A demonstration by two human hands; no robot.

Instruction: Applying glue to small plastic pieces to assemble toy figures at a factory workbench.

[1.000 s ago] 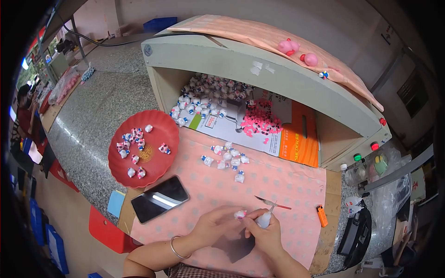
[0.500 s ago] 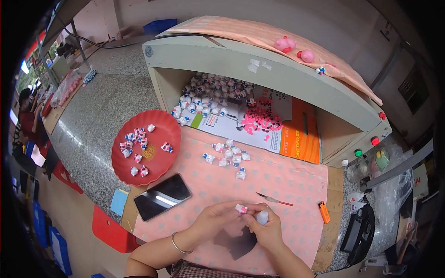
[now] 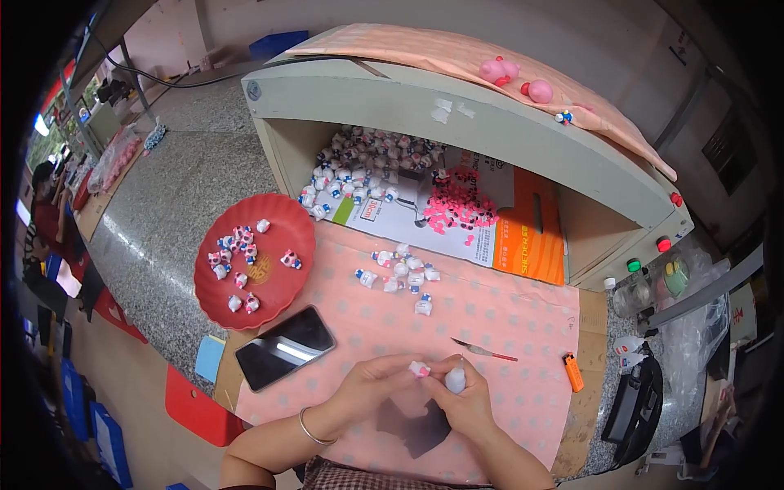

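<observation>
My left hand (image 3: 371, 390) pinches a small pink-and-white figurine (image 3: 419, 369); my right hand (image 3: 465, 400) grips a small white bottle (image 3: 455, 379), tip now closer to the figurine than a second ago. Thin brush (image 3: 483, 351) at 1 o'clock. Red plate (image 3: 282, 245) at 10 o'clock. Orange-and-white printed carton (image 3: 523, 245) at 12 o'clock on the bench (image 3: 506, 310).

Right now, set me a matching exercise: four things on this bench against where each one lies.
Things:
1. phone
2. orange lighter
3. red plate
4. small white bottle

Places:
A. in the right hand
B. at the right edge of the pink cloth
C. left of the cloth, holding small figures
D. just below the plate, screen up

Pairs: 1-D, 2-B, 3-C, 4-A
</observation>
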